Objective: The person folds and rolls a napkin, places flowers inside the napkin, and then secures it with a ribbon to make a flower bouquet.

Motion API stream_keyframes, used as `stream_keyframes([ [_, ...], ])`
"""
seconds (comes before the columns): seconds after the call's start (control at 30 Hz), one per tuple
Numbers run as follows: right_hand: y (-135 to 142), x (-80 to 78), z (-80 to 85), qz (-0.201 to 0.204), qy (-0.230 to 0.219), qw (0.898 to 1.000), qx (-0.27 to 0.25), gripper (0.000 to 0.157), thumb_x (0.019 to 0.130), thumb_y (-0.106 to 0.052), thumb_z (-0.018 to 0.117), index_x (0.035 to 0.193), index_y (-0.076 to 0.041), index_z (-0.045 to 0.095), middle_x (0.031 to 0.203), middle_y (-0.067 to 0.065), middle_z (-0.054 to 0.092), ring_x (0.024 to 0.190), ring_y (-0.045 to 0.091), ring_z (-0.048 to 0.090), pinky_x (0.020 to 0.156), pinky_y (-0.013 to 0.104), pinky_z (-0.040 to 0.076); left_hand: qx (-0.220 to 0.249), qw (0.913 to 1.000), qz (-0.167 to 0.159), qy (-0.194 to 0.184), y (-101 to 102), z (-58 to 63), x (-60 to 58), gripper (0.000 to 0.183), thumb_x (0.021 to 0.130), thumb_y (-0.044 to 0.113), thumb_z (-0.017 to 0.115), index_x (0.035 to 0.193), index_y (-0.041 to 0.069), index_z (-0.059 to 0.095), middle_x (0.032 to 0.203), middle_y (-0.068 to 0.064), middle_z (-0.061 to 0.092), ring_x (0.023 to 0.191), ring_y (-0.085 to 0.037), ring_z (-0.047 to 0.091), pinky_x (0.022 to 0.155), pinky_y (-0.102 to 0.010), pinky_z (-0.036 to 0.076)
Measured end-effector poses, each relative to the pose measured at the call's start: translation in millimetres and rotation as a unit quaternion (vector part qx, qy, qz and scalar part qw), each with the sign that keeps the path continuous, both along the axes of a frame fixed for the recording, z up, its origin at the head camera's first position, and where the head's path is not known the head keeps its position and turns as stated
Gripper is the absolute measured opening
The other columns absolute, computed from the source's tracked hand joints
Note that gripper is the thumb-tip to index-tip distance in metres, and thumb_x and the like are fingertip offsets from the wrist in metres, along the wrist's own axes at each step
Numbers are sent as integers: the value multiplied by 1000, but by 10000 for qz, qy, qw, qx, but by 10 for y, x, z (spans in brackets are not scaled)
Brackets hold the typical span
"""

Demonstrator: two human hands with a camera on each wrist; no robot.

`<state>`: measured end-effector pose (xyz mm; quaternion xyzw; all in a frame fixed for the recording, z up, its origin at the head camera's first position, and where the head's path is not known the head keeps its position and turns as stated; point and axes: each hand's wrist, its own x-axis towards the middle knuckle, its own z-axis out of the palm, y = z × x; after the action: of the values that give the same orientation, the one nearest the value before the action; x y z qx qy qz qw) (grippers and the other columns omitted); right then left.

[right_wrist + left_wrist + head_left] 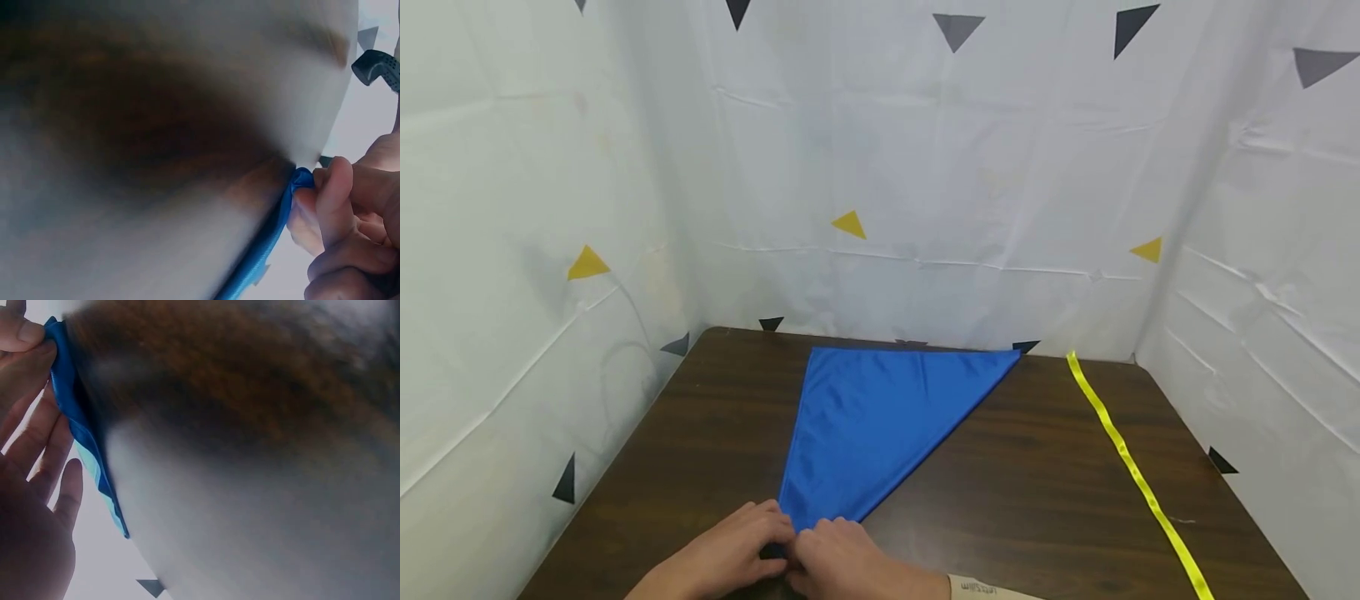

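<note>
You have a glossy blue cloth [880, 417] lying as a lightly rippled triangle on the tabletop [1037, 483], one side along the far edge, the right side slanting in toward you, the near corner bunched where you pinch it.

Beige right wristband [992, 591], dark lettering [979, 587]
</note>
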<state>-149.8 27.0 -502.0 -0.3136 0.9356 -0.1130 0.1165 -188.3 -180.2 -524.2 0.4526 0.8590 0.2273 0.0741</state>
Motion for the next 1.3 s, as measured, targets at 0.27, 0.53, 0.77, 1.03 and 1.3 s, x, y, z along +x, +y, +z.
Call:
stream_keyframes([
  [0.27,13,-5,65,-167,-95,9996,-191,35,97,-27,79,68,-23,60,60,-12,53,54,4,49,55,23,42,93,9997,78,-200,-24,-27,-16,12,99,26,79,103,37,75,98,22,68,95,2,51,78,-25,43],
  [0.53,75,-32,39,-266,-174,9994,-164,39,100,-25,74,67,-21,53,58,-8,47,53,7,46,51,25,41,157,9993,335,82,15,-33,28,14,100,27,79,107,36,69,100,21,62,91,0,54,74,-26,46],
  [0.77,59,-77,-61,-34,416,9975,570,21,105,-31,69,86,-24,64,69,-4,64,61,11,60,55,30,50,-195,9983,426,332,102,-44,-16,16,95,21,83,100,31,72,97,17,54,84,1,45,71,-24,41],
  [1.03,-26,48,-19,365,877,9908,961,18,101,-31,73,89,-20,67,64,-6,58,52,10,50,49,26,41,-21,9990,382,220,83,-87,-40,15,99,25,80,95,34,69,94,15,49,82,-2,40,70,-26,34],
  [1.3,-62,61,0,279,1010,9901,936,21,99,-29,77,82,-20,66,62,-6,56,51,10,49,47,27,41,357,9943,287,959,21,-155,5,22,96,22,83,107,34,68,100,20,57,88,0,48,74,-23,41],
])
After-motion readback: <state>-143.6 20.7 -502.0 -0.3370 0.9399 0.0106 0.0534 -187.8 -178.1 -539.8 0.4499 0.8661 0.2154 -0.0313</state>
